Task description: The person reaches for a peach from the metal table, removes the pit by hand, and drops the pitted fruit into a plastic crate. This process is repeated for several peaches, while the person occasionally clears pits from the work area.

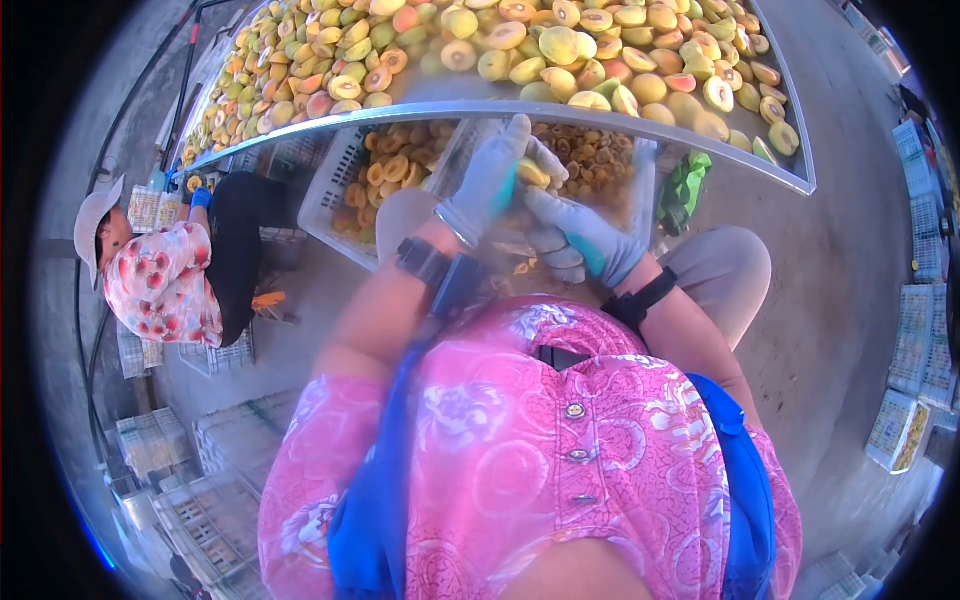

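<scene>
Both my hands wear grey gloves and meet in front of the metal-edged table [480, 107], which is heaped with halved yellow and orange fruit [560, 45]. My left hand [490, 185] has its fingers closed around a yellow fruit piece [533, 174]. Close beside it, my right hand [588, 240] is closed too, its fingertips at the lower side of that piece; anything inside this hand is hidden. Below the table edge stand a white crate of fruit halves [325, 200] and a second crate with smaller, browner pieces [590, 165].
A co-worker [165, 265] in a cap and patterned shirt sits at the left by the table. A green bag [684, 192] lies right of the crates. Stacked crates [200, 515] stand at the lower left, and more crates [912, 330] line the far right.
</scene>
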Demonstrator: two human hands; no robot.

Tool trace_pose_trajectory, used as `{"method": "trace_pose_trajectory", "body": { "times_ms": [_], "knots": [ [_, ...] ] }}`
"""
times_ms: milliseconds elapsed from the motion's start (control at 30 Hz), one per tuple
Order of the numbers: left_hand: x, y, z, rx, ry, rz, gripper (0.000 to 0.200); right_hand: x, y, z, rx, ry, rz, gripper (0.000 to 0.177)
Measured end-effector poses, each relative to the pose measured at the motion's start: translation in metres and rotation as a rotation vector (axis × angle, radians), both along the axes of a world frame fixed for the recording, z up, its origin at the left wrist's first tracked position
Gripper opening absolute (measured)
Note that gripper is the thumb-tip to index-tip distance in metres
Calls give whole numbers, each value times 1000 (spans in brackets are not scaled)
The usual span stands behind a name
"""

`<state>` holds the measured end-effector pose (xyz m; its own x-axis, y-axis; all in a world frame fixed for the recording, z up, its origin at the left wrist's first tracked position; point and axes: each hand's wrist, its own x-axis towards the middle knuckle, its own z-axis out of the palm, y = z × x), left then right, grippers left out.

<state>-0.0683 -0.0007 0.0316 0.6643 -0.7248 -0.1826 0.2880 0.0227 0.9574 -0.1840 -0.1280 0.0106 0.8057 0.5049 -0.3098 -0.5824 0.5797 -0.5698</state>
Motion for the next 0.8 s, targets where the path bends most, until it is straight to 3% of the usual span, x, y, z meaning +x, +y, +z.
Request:
{"method": "trace_pose_trajectory", "body": {
  "times_ms": [167,233,300,467,567,667,733,800],
  "knots": [
    [-1,6,-1,-63,160,0,60,2,6,-8,220,0,40,32],
    [-3,5,-1,-232,485,44,59,5,7,-8,295,-4,46,32],
    [-4,2,1,-225,510,63,58,10,7,-10,501,-23,85,30],
    [-1,0,-3,-257,554,74,58,14,5,-10,556,26,41,32],
    [8,1,-24,-235,500,121,73,17,5,-22,621,35,67,34],
    [12,4,-39,-302,499,116,64,21,7,-21,718,25,135,37],
    [9,0,-44,-413,567,298,58,24,8,-19,802,17,195,39],
    [15,12,-34,-504,605,255,56,25,6,-18,711,68,24,42]
  ]
}}
